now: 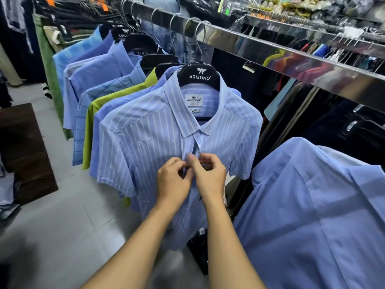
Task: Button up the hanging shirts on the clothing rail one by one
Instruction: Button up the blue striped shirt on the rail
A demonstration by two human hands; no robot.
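Observation:
A light blue shirt with white stripes (145,142) hangs facing me on a black hanger (199,76) from the steel clothing rail (291,59). Its placket is slightly open just below the collar. My left hand (173,182) pinches the left edge of the placket at chest height. My right hand (210,176) pinches the right edge beside it, the fingertips of both hands meeting at one spot. The button itself is hidden by my fingers.
Behind the striped shirt hang several more shirts, blue ones (100,76) and a lime green one (91,130). A plain blue shirt (312,215) hangs close at the right. Dark garments (343,130) fill the rack behind. A dark wooden block (25,151) stands on the tiled floor at left.

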